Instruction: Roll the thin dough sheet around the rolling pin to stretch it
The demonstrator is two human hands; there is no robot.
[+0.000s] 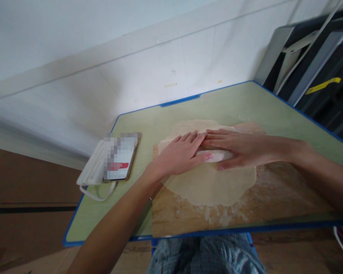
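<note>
A thin round sheet of dough (pixel 211 186) lies spread on a floured wooden board (pixel 171 220). Across its upper part rests a flour-whitened rolling pin (pixel 221 155), mostly covered by my hands. My left hand (pixel 175 154) grips its left part, fingers laid over the far side and thumb along the near side. Over the right part, my right hand (pixel 237 146) holds it the same way, its thumb near the dough. The fingertips of both hands meet around the middle of the pin.
The board sits on a pale green table (pixel 228 99) with a blue rim. Left of it are a phone (pixel 122 156) and a white object with a strap (pixel 93 167). A white wall stands behind; dark equipment with yellow tape (pixel 322 86) is at right.
</note>
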